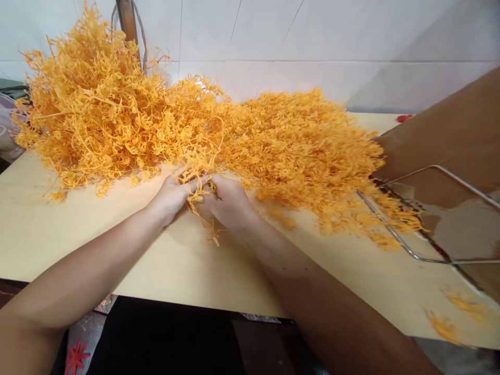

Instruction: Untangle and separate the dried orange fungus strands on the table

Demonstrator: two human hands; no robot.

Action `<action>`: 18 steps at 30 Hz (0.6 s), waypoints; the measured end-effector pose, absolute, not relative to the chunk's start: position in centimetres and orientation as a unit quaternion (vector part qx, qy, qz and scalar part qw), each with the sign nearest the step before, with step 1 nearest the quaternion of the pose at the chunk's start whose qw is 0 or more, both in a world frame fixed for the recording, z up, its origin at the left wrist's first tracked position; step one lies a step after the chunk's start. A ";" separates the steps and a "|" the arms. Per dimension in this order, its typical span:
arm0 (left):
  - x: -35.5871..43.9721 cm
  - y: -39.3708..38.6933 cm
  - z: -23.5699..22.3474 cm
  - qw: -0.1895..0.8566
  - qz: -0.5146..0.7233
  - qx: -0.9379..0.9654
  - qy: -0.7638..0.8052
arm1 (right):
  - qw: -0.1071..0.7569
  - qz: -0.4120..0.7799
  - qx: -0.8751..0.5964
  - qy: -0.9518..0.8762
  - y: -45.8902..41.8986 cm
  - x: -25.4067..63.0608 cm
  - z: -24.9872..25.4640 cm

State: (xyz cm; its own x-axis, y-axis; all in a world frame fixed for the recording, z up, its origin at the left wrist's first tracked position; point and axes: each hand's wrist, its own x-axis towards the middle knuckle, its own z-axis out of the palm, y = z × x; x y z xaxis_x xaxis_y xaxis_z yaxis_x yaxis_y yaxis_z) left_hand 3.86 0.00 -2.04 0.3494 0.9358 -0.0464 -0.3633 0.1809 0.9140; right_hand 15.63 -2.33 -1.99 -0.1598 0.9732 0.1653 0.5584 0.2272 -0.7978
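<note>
My left hand and my right hand meet low over the middle of the table, fingers closed around an orange branching sprig that looks like plastic. Thin strands of it stick up above my fingers, and a few hang below them. Exactly where each fingertip grips is partly hidden. Behind and to the left of the hands rises a tall tangled heap of orange sprigs. A lower, wider pile of small orange pieces spreads to the right, close beside my right hand.
A pale tabletop backs onto a white tiled wall. Brown cardboard and a bent metal wire frame stand at the right. Loose orange pieces lie near the front right edge. A red star-shaped piece is below the table.
</note>
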 end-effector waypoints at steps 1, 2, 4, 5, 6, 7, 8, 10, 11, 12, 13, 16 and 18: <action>3.9 0.1 -2.0 0.691 0.480 0.422 0.337 | 0.330 0.261 -0.560 -0.714 -2.5 15.3 -2.0; 3.9 0.1 -1.9 0.688 0.486 0.410 0.350 | 0.312 0.224 -0.570 -0.726 -2.6 15.0 -1.9; 3.9 0.2 -1.8 0.683 0.483 0.394 0.381 | 0.281 0.179 -0.569 -0.752 -2.8 14.6 -1.8; 3.9 0.3 -1.7 0.680 0.482 0.385 0.395 | 0.269 0.165 -0.560 -0.766 -2.9 14.5 -1.7; 3.9 0.3 -1.6 0.677 0.486 0.375 0.406 | 0.257 0.152 -0.548 -0.782 -2.9 14.6 -1.6; 3.9 0.2 -1.5 0.675 0.492 0.363 0.414 | 0.244 0.139 -0.535 -0.797 -2.9 14.7 -1.4; 4.0 0.1 -1.3 0.674 0.498 0.352 0.418 | 0.231 0.125 -0.523 -0.811 -2.9 15.0 -1.3; 4.1 -0.1 -1.0 0.679 0.500 0.336 0.420 | 0.215 0.107 -0.500 -0.832 -2.9 15.6 -0.9; 4.1 -0.1 -0.8 0.683 0.495 0.333 0.420 | 0.215 0.105 -0.490 -0.838 -3.0 15.8 -0.7; 4.1 -0.1 -0.6 0.689 0.489 0.331 0.421 | 0.220 0.111 -0.480 -0.842 -3.1 15.9 -0.6; 4.1 -0.1 -0.4 0.695 0.481 0.326 0.425 | 0.228 0.126 -0.465 -0.846 -3.5 15.8 -0.3; 3.7 0.5 0.1 0.709 0.470 0.277 0.448 | 0.241 0.222 -0.349 -0.878 -5.2 14.5 0.3; 3.2 1.1 0.2 0.715 0.479 0.254 0.441 | 0.207 0.289 -0.233 -0.905 -6.3 13.3 0.7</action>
